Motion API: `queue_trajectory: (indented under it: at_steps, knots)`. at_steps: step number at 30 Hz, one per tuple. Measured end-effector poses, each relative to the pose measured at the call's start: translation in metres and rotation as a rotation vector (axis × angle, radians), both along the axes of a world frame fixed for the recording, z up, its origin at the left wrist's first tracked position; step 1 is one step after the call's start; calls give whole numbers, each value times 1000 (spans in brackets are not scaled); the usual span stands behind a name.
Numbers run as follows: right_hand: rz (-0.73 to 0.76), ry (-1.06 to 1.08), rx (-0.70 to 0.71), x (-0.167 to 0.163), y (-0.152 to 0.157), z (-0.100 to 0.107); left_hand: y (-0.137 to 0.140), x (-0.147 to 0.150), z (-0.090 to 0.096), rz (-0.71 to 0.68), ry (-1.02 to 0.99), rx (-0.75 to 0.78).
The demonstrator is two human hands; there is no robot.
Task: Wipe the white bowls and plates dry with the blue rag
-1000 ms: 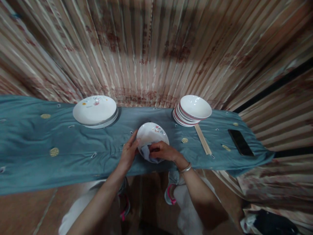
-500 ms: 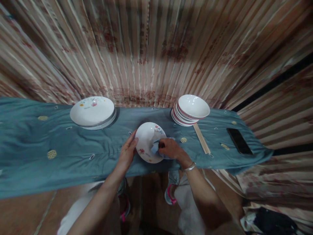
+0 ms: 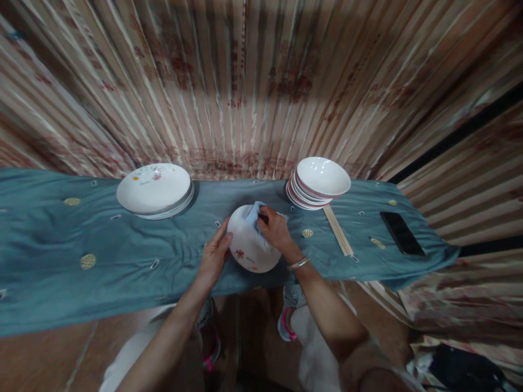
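Note:
A white plate (image 3: 248, 246) with printed flowers is at the front middle of the cloth-covered table. My left hand (image 3: 217, 246) grips its left rim, thumb on the upper face and the other fingers at the edge. Bunched in my right hand (image 3: 274, 227) is a light blue cloth (image 3: 254, 211), pressed on the far part of the plate's face. Right hand and cloth cover the plate's upper right side. A silver bangle is on the right wrist.
A stack of flowered plates (image 3: 154, 190) stands at the back left. Several nested bowls (image 3: 322, 177) stand at the back right, with wooden chopsticks (image 3: 338, 231) beside them. Farther right lies a black phone (image 3: 402, 233). A pleated curtain (image 3: 229, 98) hangs behind the table (image 3: 134, 283).
My right hand has moved the cloth from the middle right of the plate to its far edge. The left hand keeps its hold on the rim.

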State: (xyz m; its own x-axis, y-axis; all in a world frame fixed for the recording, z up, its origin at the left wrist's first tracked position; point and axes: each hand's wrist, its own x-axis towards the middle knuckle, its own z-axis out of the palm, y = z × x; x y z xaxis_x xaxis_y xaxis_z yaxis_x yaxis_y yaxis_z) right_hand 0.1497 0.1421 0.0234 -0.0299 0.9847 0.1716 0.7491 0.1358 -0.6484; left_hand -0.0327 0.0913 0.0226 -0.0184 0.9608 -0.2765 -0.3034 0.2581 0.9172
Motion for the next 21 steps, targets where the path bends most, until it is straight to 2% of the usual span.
queue_trajectory:
  at_steps: [5, 11, 21]
  knots:
    - [113, 309, 27, -14, 4, -3, -1, 0, 0, -5, -2, -5]
    - [207, 684, -142, -30, -1, -5, -2, 1, -2, 5, 12, -1]
    - [383, 850, -296, -42, -21, 4, -2, -1, -11, 19, -21, -12]
